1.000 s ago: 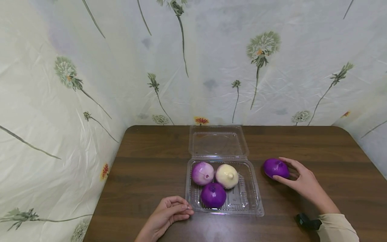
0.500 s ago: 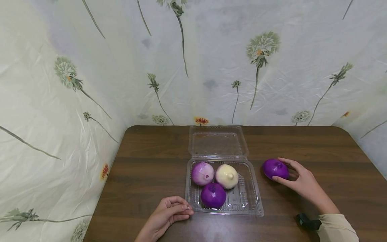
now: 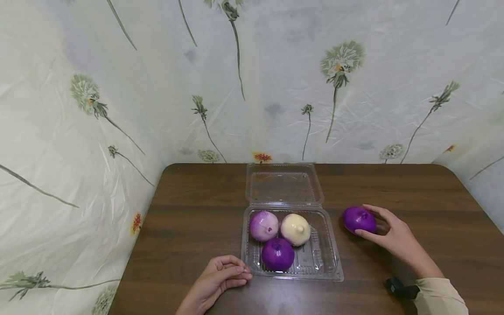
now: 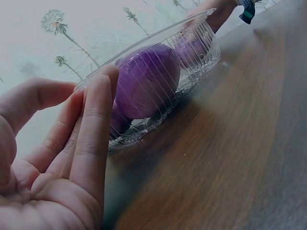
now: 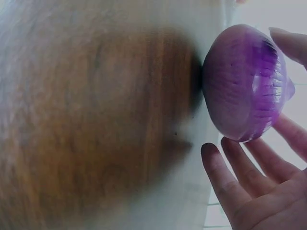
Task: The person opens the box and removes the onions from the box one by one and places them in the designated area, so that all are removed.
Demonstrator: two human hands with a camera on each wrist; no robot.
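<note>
A clear plastic clamshell container (image 3: 332, 245) lies on the table with its lid (image 3: 284, 186) folded back. Inside it sit a pale purple onion (image 3: 264, 225), a whitish onion (image 3: 295, 229) and a deep purple onion (image 3: 278, 254). My left hand (image 3: 224, 278) pinches the container's front left corner between thumb and fingers, also visible in the left wrist view. Right of the container, another purple onion (image 3: 359, 219) rests on the tabletop. My right hand (image 3: 393, 236) holds it from the right, thumb on the near side and fingers on the far side; its underside looks paler in the right wrist view.
The dark wooden table (image 3: 197, 210) has rounded far corners. A pale flowered sheet (image 3: 271, 78) hangs behind it and along the left. A black strapped device (image 3: 401, 288) sits at my right wrist, beside the beige sleeve (image 3: 439, 295).
The purple onion under my right hand has shifted very slightly left. My left hand, the container and the onions inside it have stayed in place.
</note>
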